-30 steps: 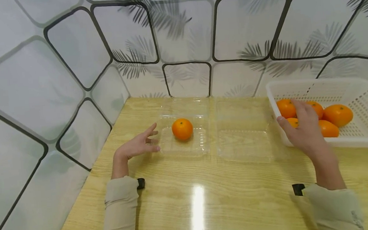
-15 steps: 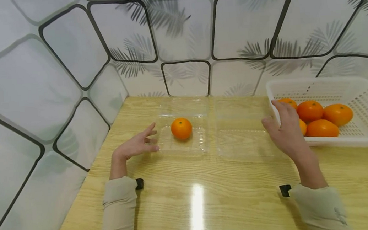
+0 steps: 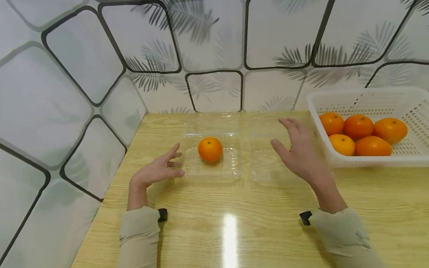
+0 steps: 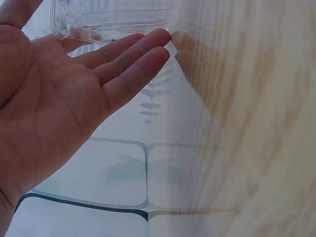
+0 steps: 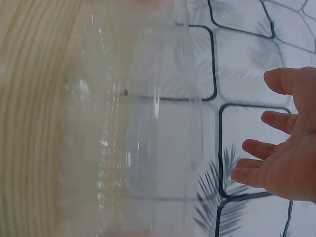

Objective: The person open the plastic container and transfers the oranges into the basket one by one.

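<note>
In the head view, one orange (image 3: 210, 149) sits inside a clear plastic container (image 3: 233, 171), whose lid stands open toward the wall. My left hand (image 3: 156, 169) rests at that container's left side, palm toward it, fingers extended and nothing held; its fingertips reach close under the container's edge in the left wrist view. A second clear container (image 3: 263, 170) lies to the right with its lid also folded back. Over its right part hovers my right hand (image 3: 302, 155), fingers spread. The right wrist view shows these fingers (image 5: 259, 148) loosely bent around nothing.
A white perforated basket (image 3: 425, 158) holding several oranges (image 3: 373, 146) stands at the right. Patterned wall covering (image 3: 211, 38) rises behind the wooden table (image 3: 206, 234) and along its left side.
My right hand has moved left, out of the basket and over the second container, carrying nothing. The oranges in the basket are uncovered. My left hand stays put.
</note>
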`<state>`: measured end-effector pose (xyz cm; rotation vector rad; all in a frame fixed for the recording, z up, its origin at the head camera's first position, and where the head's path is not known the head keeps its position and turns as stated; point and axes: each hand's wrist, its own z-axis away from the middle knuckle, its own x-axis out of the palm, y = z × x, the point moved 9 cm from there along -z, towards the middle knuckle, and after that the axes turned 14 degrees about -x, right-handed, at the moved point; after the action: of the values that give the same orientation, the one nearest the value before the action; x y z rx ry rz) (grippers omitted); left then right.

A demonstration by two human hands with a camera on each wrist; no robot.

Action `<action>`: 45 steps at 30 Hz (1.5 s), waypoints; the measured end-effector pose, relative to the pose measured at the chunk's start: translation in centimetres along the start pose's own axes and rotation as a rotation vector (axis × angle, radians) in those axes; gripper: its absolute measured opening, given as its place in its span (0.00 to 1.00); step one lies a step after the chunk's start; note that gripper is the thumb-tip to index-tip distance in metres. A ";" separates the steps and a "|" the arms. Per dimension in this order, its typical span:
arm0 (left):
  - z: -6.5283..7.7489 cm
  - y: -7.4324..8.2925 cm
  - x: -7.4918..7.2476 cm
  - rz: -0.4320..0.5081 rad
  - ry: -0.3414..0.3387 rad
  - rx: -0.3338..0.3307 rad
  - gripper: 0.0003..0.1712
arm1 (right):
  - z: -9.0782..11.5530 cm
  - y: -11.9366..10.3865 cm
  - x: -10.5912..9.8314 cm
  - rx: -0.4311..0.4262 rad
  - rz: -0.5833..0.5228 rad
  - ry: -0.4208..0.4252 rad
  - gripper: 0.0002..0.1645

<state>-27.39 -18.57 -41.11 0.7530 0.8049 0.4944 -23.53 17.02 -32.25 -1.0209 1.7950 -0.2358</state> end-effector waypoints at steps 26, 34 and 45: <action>0.0 0.0 0.1 -0.005 0.016 0.003 0.57 | -1.6 -4.5 8.1 -0.055 -0.053 -0.188 0.37; 0.1 0.1 0.0 0.004 0.016 0.000 0.58 | -2.3 -5.7 10.2 -0.098 -0.051 -0.214 0.37; 0.0 0.1 0.0 0.004 0.018 0.000 0.58 | -2.9 -6.5 14.4 -0.052 -0.070 -0.317 0.39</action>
<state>-27.34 -18.53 -41.05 0.7508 0.8199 0.5054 -24.40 1.67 -36.82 -1.0928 1.4873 -0.0656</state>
